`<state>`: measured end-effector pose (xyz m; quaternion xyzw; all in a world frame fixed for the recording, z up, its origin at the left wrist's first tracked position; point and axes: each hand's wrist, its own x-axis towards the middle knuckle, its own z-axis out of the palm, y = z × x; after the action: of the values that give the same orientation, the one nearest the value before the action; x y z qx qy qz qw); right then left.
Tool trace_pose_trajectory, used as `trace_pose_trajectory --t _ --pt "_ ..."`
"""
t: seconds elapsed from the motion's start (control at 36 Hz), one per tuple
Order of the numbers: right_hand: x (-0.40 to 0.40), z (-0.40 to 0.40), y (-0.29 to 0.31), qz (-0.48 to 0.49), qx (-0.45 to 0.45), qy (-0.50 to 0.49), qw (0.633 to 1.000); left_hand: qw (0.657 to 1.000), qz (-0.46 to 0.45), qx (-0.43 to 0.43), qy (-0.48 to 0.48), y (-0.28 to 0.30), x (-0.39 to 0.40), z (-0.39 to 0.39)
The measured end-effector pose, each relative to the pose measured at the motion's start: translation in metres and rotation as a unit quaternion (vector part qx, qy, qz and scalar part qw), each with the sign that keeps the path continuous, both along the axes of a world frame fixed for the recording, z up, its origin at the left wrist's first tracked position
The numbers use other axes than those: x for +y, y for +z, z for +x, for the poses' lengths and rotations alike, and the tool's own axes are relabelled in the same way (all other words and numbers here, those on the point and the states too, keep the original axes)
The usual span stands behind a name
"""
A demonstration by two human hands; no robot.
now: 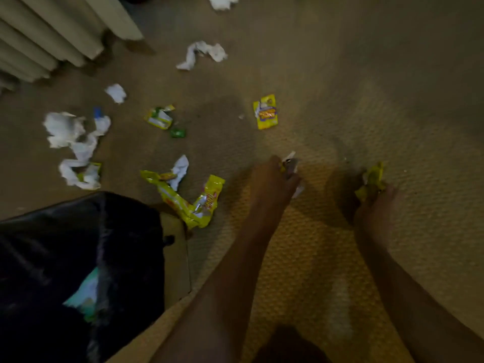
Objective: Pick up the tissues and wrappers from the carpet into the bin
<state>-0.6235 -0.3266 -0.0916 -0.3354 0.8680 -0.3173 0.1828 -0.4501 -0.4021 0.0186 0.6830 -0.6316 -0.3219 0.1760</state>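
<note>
Both hands grasp litter: left grip [275, 176] white scrap [291, 156], right grip [374, 205] crumpled yellow wrapper [372, 179]; tissues [65, 129] lie far left on carpet [366, 100]

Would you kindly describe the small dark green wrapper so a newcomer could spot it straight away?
Start at the pleated curtain at upper left and come down the carpet to the torn yellow-green packet. Just below it lies the small green wrapper, the only solid dark green piece, far smaller than the yellow packets around it.
</note>
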Motion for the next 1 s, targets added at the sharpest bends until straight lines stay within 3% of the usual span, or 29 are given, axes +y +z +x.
trace_pose_trajectory --t 0.08,0.22,0.47,0.64,0.78,0.92,1.0 --pt "0.011 0.026 0.029 -0.084 -0.050 0.030 0.995 0.999 -0.003 0.024 0.041 0.029 0.011 0.018" --pt "0.022 0.076 0.078 -0.177 -0.097 0.073 0.977 0.990 -0.085 0.010 0.116 0.077 0.035 0.054" --pt "0.040 0.159 0.170 -0.242 -0.193 0.199 0.930 0.951 -0.055 0.153 0.263 0.148 0.090 0.147" --pt "0.046 0.227 0.220 -0.192 -0.237 0.328 0.894 0.940 -0.023 0.078 0.331 0.163 0.138 0.246" --pt "0.054 0.283 0.244 -0.173 -0.166 0.417 0.877 0.921 -0.036 0.049 0.385 0.156 0.171 0.290" --pt "0.053 0.328 0.258 -0.136 -0.126 0.481 0.857 0.923 -0.002 0.124 0.363 0.158 0.190 0.319" --pt "0.048 0.337 0.253 -0.075 -0.116 0.526 0.839 0.933 -0.017 0.110 0.343 0.160 0.202 0.335"
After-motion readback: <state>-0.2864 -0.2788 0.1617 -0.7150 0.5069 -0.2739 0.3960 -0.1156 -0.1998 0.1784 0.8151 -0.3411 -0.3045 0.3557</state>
